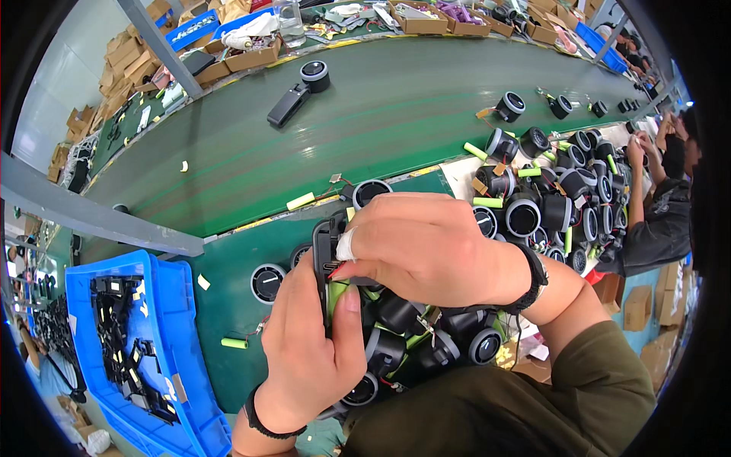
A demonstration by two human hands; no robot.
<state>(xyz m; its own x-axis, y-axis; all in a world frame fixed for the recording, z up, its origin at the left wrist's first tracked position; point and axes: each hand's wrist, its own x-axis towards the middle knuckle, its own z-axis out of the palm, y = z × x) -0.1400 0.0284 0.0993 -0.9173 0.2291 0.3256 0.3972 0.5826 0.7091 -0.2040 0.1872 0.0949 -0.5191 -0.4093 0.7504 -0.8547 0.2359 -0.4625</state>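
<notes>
My left hand (308, 346) is closed around a long black plastic housing (324, 251), held upright, with its thumb against the open inner side. My right hand (426, 247), a finger wrapped in white tape, reaches over from the right and pinches at the inside of the same housing. A bit of red wire and a green cylindrical battery (335, 293) show between the hands; the fingertips hide part of them. Below and behind the hands lie several round black fan-like units (396, 311) with grey rims. Another such unit (268, 283) rests left of my left hand.
A blue bin (171, 305) with black housings stands at the left. Beyond the work surface runs a green conveyor belt (251, 167) carrying a round unit with a handle (301, 95). A large heap of units (544, 194) lies at right, near another person (662, 221).
</notes>
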